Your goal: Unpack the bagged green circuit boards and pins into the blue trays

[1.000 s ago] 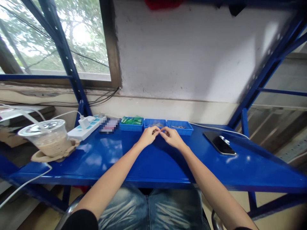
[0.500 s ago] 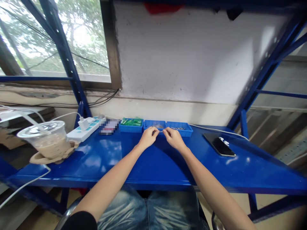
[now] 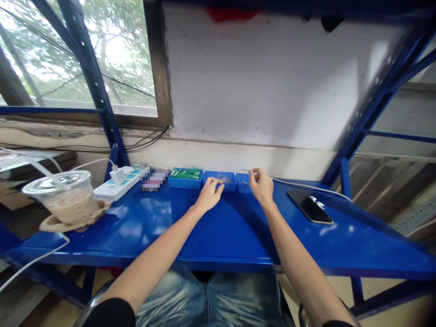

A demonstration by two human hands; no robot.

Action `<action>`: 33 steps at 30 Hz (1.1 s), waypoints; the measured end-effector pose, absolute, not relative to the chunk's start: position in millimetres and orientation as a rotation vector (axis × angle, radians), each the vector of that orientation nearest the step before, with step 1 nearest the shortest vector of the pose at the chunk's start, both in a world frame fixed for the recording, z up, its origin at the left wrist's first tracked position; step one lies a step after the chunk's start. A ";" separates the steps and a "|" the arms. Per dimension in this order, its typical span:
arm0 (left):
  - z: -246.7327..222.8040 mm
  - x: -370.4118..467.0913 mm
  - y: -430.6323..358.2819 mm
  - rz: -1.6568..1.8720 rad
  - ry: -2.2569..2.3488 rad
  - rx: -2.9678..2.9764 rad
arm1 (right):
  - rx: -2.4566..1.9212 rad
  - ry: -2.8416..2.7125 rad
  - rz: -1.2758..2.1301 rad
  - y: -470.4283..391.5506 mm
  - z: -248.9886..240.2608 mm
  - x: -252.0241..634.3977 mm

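My right hand [image 3: 261, 186] is raised over the right blue tray [image 3: 242, 178], its thumb and fingertips pinched on a thin dark metal pin [image 3: 245, 170] that sticks out to the left. Other thin metal pieces lie in that tray, partly hidden by the hand. My left hand [image 3: 209, 194] rests at the front edge of the middle blue tray [image 3: 229, 185], thumb and fingers slightly apart, with nothing visible between them. Small clear or brownish pieces, too small to name, lie in the middle tray. The left blue tray [image 3: 185, 184] holds green plastic packets [image 3: 186, 173].
On the blue table [image 3: 218, 236], a phone [image 3: 308, 206] with white earbuds [image 3: 317, 202] lies at the right. To the left stand a white power strip [image 3: 117, 184], a blurred-out flat item [image 3: 155, 180] and a lidded drink cup [image 3: 64, 200] in a cardboard holder. A white cable [image 3: 309, 184] runs along the back.
My hands were together in front of the middle tray with a thin piece between them. My right hand has moved right and up over the right tray; my left hand has stayed nearly in place, its fingers loosened.
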State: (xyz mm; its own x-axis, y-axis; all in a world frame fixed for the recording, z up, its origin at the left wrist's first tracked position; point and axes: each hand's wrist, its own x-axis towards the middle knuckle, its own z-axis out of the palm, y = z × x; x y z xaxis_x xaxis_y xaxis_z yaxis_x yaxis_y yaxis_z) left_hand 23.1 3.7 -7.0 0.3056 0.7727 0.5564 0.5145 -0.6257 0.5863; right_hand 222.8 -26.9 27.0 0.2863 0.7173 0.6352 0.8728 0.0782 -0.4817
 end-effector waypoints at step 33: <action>8.1 -18.4 -54.4 0.973 1.230 2.366 | -1.691 -1.105 0.251 -60.0 -8.4 265.4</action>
State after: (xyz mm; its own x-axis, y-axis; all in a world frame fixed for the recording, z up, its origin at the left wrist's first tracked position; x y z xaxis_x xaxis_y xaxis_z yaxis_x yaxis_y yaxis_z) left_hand -18.4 -54.4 8.1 0.4032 0.8082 0.4292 0.6037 -0.5874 0.5390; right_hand 265.4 -60.0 -8.4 0.5510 0.7634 0.3371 0.5434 -0.0216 -0.8392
